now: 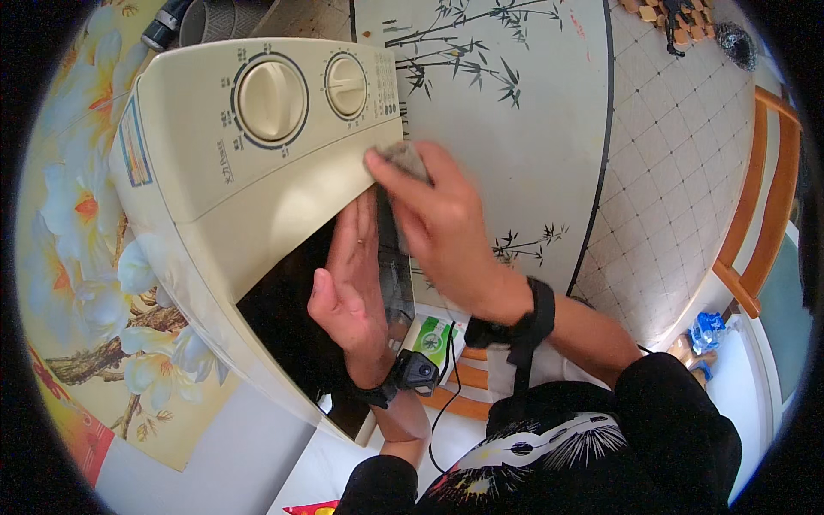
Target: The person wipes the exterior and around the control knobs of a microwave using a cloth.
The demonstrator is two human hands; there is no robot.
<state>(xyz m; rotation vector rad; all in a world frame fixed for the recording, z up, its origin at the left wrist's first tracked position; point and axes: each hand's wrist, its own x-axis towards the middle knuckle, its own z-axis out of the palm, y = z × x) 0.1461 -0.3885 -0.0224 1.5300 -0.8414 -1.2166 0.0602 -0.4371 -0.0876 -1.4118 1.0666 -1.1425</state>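
A cream microwave oven with a large control dial and a smaller dial stands before me. My left hand is stretched flat by its dark door glass, holding nothing, the thumb apart from the straight fingers. In my right hand, slightly blurred, is a folded grey cloth or pad, pinched between thumb and fingers. That hand is at the panel's edge beside the door, just past my left fingertips. Whether the cloth touches the panel I cannot tell.
The tabletop bears bamboo prints. A green-and-white box lies near my left wrist, and a black cable hangs close by. A wooden chair stands at the right; a flowered wall covering is at left.
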